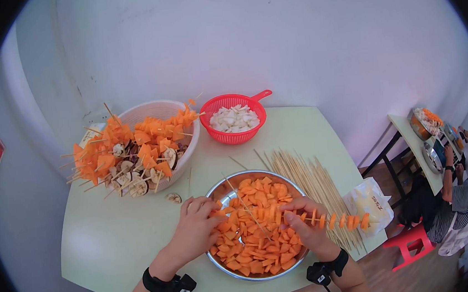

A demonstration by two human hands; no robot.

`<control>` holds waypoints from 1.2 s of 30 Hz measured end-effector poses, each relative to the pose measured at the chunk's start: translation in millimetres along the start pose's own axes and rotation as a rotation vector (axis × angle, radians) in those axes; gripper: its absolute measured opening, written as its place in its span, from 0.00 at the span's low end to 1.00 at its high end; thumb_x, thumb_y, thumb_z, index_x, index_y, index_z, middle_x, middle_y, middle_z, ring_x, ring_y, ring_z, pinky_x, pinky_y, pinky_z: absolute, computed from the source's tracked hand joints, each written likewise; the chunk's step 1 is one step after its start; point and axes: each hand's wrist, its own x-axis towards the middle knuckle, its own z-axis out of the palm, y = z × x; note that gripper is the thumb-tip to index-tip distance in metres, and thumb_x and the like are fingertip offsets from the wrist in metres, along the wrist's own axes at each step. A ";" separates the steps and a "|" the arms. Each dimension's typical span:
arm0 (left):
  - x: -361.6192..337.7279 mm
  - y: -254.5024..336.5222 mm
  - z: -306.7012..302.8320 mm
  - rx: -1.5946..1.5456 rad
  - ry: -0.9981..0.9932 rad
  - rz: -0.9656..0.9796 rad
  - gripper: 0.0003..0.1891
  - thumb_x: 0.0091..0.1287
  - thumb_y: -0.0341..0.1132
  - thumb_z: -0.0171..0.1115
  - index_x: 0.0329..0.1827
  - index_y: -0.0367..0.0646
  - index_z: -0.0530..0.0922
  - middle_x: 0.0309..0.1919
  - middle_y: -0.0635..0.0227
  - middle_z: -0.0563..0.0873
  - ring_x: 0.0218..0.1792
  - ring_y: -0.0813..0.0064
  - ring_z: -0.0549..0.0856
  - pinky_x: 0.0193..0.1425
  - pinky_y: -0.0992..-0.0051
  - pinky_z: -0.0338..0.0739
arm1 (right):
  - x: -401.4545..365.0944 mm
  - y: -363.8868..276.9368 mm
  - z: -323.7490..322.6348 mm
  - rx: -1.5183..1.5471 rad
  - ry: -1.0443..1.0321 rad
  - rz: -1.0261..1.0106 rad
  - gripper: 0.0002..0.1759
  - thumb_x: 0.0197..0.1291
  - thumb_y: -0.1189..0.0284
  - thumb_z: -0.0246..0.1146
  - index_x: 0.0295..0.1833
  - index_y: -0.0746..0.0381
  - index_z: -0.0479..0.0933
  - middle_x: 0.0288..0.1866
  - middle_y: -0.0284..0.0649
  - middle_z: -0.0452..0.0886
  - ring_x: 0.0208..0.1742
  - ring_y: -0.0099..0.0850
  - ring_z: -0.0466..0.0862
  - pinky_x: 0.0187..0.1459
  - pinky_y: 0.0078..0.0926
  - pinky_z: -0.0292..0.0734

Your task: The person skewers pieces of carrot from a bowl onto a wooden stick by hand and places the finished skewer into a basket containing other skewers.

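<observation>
Orange skewer (343, 221) in right hand (306, 226)

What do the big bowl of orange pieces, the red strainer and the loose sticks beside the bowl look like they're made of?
Bowl: metal, likely stainless steel; its rim is silvery and shiny. Red strainer: apparently plastic, with uniform bright colour, moulded slots and a one-piece handle. Sticks: pale matte wood or bamboo, thin and straight; which one cannot be told.
</observation>
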 end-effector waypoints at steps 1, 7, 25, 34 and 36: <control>0.3 0.1 2.6 0.045 -0.014 0.052 0.13 0.45 0.27 0.65 0.36 0.47 0.80 0.46 0.68 0.76 0.53 0.68 0.71 0.64 0.56 0.57 | -0.1 -0.6 -0.2 -0.037 -0.038 -0.008 0.07 0.59 0.78 0.57 0.41 0.70 0.75 0.30 0.41 0.78 0.27 0.24 0.80 0.29 0.18 0.78; 1.3 -1.1 4.7 -0.054 -0.005 -0.036 0.12 0.46 0.27 0.63 0.37 0.47 0.80 0.36 0.69 0.79 0.48 0.66 0.76 0.64 0.57 0.57 | -1.4 3.3 0.2 -0.069 -0.049 -0.026 0.06 0.58 0.79 0.58 0.41 0.70 0.75 0.32 0.41 0.78 0.27 0.24 0.80 0.30 0.18 0.78; 5.1 14.6 -3.5 -0.793 0.208 -0.442 0.06 0.56 0.26 0.66 0.33 0.35 0.78 0.27 0.71 0.83 0.29 0.87 0.78 0.34 0.86 0.72 | -3.3 -11.8 11.6 -0.204 -0.130 -0.284 0.12 0.48 0.79 0.66 0.42 0.62 0.78 0.27 0.38 0.81 0.25 0.24 0.82 0.26 0.16 0.75; 5.6 23.7 -0.8 -0.875 0.256 -0.501 0.06 0.56 0.27 0.67 0.31 0.36 0.77 0.26 0.71 0.83 0.23 0.91 0.76 0.26 0.89 0.69 | -2.8 -10.8 14.4 -0.289 -0.140 -0.369 0.13 0.47 0.79 0.67 0.42 0.61 0.78 0.26 0.36 0.81 0.25 0.25 0.82 0.24 0.16 0.75; 5.4 24.2 -2.2 -0.840 0.232 -0.536 0.06 0.56 0.26 0.67 0.31 0.36 0.77 0.27 0.72 0.83 0.27 0.89 0.77 0.32 0.87 0.71 | -1.7 -12.3 14.2 -0.329 -0.143 -0.401 0.14 0.46 0.79 0.67 0.42 0.61 0.78 0.27 0.36 0.81 0.24 0.25 0.82 0.24 0.16 0.75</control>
